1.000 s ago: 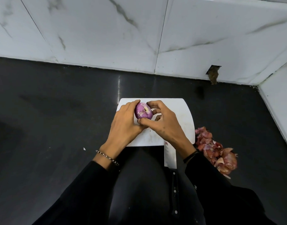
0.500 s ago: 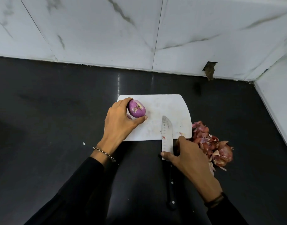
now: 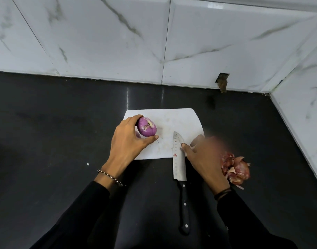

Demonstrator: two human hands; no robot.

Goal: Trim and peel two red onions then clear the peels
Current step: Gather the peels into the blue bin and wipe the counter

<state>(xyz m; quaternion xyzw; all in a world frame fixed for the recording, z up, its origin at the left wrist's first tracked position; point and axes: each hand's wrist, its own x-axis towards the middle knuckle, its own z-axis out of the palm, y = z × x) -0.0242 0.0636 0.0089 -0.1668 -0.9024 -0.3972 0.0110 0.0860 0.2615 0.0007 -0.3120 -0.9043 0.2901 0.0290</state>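
Left hand (image 3: 129, 139) is gripping a peeled onion (image 3: 147, 127) on the board (image 3: 181, 119); right hand (image 3: 202, 155), blurred and spread, is touching the knife (image 3: 179, 159). Peels (image 3: 236, 168) are lying heaped on the table (image 3: 64, 123), uncleared.

A peeled red onion (image 3: 147, 127), glossy purple with a trimmed end facing up, is gripped by the left hand (image 3: 127, 142) at the far left of the white cutting board (image 3: 181, 121). Dry reddish peels (image 3: 235, 168) lie heaped on the dark counter (image 3: 64, 123), just right of the board.
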